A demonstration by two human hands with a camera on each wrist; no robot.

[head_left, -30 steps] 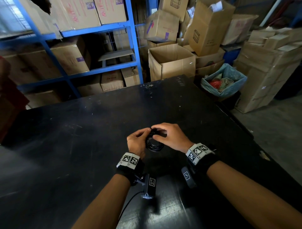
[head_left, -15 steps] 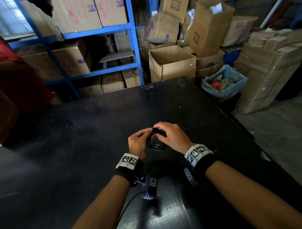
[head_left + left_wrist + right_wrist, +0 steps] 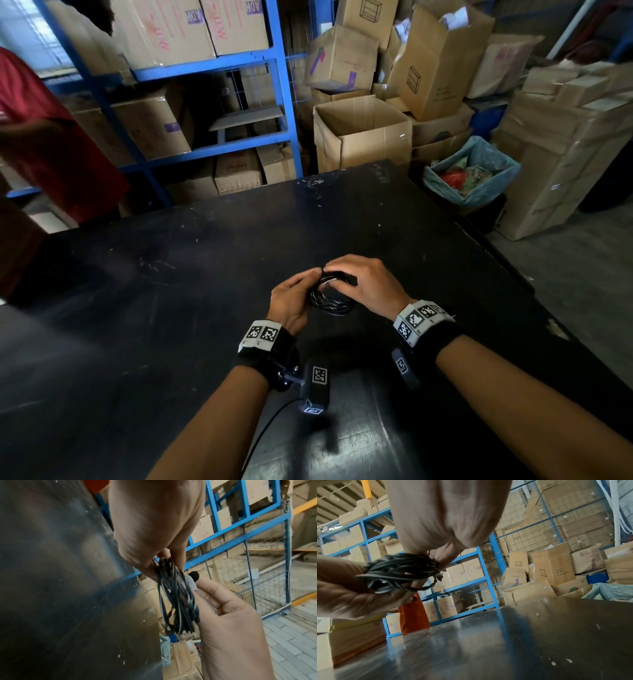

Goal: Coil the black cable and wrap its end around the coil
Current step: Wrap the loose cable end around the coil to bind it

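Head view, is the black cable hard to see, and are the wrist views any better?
Head view: dim, the black cable blends into the dark table. Left wrist view: brighter, loops distinct though soft. Right wrist view: table glare, edges blurred.

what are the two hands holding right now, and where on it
Both hold the coiled black cable above the black table. The left hand has its grip on the coil's left side; the right hand pinches its top edge.

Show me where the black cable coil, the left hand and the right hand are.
black cable coil (image 3: 330,301): head view, near loops.
left hand (image 3: 289,301): head view, back of hand.
right hand (image 3: 368,284): head view, back of hand.
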